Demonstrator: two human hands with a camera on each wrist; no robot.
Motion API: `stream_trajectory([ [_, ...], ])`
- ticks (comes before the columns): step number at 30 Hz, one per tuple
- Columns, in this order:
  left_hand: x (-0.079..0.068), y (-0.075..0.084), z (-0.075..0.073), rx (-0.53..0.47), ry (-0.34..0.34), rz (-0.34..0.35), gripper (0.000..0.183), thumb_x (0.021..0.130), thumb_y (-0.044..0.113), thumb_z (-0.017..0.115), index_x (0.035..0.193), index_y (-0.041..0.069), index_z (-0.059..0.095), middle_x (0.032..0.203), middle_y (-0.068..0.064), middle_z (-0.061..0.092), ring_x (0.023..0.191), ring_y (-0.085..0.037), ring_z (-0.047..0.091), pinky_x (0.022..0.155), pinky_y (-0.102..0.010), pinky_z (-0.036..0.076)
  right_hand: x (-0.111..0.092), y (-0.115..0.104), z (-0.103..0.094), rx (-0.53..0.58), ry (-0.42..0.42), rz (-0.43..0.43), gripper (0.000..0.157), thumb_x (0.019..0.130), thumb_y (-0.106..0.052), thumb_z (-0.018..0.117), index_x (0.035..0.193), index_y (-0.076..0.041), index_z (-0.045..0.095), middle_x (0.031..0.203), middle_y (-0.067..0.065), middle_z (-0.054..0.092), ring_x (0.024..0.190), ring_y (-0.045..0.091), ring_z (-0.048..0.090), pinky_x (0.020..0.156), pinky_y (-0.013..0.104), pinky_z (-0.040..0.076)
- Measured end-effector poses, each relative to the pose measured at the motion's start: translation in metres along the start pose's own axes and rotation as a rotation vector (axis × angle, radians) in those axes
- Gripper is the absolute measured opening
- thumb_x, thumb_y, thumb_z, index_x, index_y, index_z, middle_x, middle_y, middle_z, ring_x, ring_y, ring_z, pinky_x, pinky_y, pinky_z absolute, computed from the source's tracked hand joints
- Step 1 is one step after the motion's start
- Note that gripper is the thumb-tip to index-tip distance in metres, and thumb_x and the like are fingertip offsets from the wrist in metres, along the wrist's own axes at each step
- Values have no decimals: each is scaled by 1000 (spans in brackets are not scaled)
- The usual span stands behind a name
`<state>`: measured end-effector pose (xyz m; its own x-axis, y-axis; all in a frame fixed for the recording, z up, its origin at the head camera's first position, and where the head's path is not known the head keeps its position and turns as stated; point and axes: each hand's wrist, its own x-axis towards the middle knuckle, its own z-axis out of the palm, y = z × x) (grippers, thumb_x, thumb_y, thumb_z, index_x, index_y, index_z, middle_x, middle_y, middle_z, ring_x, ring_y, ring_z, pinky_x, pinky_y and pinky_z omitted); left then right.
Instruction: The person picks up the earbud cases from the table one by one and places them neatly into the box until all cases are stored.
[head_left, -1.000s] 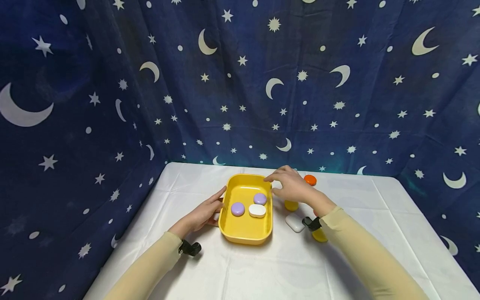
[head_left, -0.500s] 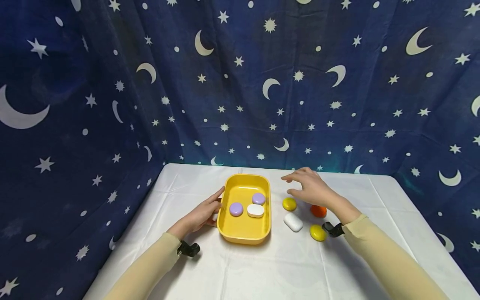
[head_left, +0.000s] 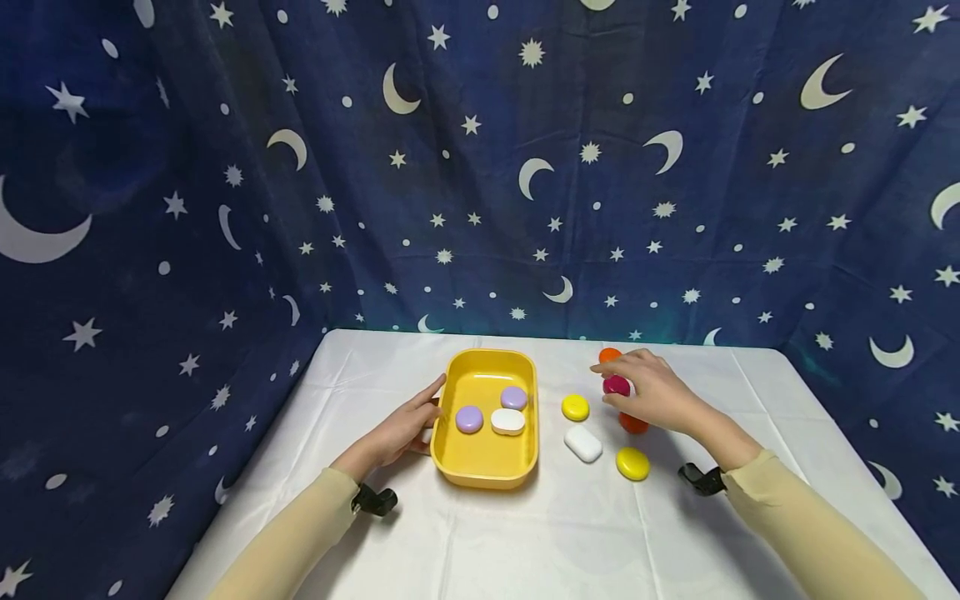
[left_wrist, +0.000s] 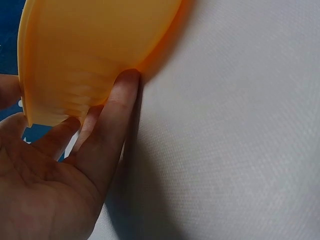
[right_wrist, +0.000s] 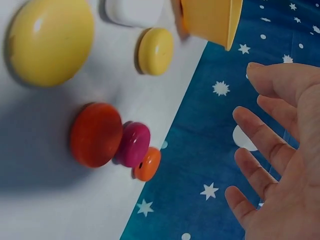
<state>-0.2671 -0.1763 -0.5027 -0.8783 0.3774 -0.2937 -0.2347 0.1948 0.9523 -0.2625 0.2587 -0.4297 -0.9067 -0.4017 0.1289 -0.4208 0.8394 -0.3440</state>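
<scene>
My left hand rests against the left wall of a yellow plastic tub, its fingertips touching the outside in the left wrist view. Inside the tub are two round lilac pieces and a white oblong piece, glossy and soap-like. My right hand hovers with spread fingers and nothing in its grasp. Beneath and beside it are a magenta round piece, a red-orange one and an orange one. The right hand partly covers these in the head view.
Between tub and right hand lie a small yellow disc, a white rounded block and a larger yellow disc. A white cloth covers the table. A dark blue star-and-moon curtain hangs behind and to the left.
My right hand has moved right, from the tub's right rim to above the magenta and orange pieces, uncovering the yellow and white ones. The left hand stays at the tub.
</scene>
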Motion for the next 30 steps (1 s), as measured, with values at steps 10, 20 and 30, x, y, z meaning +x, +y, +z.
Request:
stream_trajectory([
  [10, 0, -4, -1, -16, -3, 8, 68, 103, 22, 48, 163, 41, 21, 162, -15, 36, 119, -31, 65, 80, -48, 62, -26, 13, 8, 3, -12, 38, 52, 85, -27, 83, 135, -20, 69, 127, 6, 67, 124, 36, 46, 102, 62, 37],
  [20, -1, -3, -2, -16, 8, 0, 68, 102, 25, 49, 163, 42, 24, 158, -17, 41, 118, -31, 66, 80, -48, 62, -53, 20, 17, -14, -18, 67, 56, 81, -27, 85, 134, -19, 69, 125, 7, 67, 121, 36, 49, 100, 63, 41],
  [30, 0, -4, -2, -22, -2, 4, 68, 102, 24, 50, 163, 42, 23, 159, -17, 41, 118, -31, 65, 80, -47, 62, -72, 24, 25, 16, -34, 60, 61, 78, -35, 88, 133, -17, 69, 122, 4, 66, 118, 34, 51, 100, 61, 40],
])
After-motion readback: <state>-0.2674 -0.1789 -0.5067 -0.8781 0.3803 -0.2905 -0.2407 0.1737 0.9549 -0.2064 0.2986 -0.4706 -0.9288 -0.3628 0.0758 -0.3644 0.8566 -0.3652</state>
